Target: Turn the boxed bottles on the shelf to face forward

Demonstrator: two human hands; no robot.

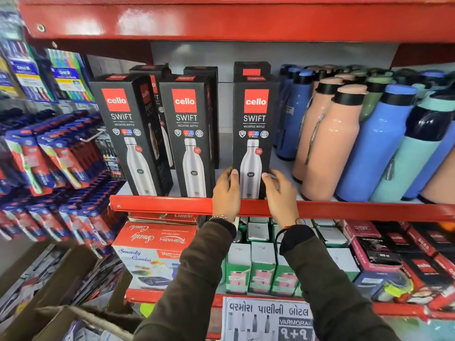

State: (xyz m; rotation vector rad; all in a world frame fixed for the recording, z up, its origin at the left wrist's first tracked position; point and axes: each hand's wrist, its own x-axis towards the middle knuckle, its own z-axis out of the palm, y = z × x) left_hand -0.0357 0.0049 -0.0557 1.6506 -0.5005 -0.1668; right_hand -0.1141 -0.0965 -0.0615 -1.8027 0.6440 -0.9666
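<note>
Three black Cello Swift bottle boxes stand upright along the front of the red shelf [162,205], their printed fronts toward me. The right box [254,129] is held low down between both hands: my left hand [225,193] grips its left edge, my right hand [280,193] its right edge. The middle box [187,134] stands free just left of my left hand. The left box [128,134] is angled a little, so its right side panel shows. More black boxes [251,68] stand in a row behind them.
Loose peach, blue and teal bottles [344,141] crowd the shelf right of the held box. Toothbrush packs [49,163] hang at the left. Below are red combo boxes [157,244] and green cartons [261,271]. A red shelf [221,18] overhangs above.
</note>
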